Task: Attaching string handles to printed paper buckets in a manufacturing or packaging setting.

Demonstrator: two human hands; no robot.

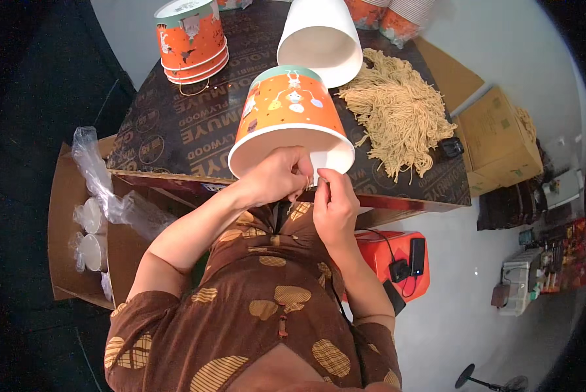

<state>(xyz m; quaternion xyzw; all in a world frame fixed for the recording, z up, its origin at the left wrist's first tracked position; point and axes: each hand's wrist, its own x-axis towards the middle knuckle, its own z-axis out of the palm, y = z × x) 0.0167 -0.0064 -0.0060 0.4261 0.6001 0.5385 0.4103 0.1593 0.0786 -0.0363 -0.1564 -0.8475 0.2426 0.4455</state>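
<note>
An orange paper bucket (294, 104) with printed figures and a green base band lies tilted on the dark table, its white mouth toward me. My left hand (280, 178) is at the lower rim, fingers curled in a pinch. Close beside it, my right hand (335, 202) pinches too, thumb against forefinger. A short bit of thin tan cord (310, 183) shows between the fingertips; most of it is hidden. To the right lies a heap of tan cords (401, 111). Behind the orange bucket rests a plain white paper bucket (322, 42), its opening facing me.
Nested orange buckets (192, 49) stand upside down at the far left, a cord loop hanging at their rim. More bucket stacks (404, 19) sit at the far right. A small black object (451, 147) lies by the cords. Cardboard boxes (499, 140) flank the table.
</note>
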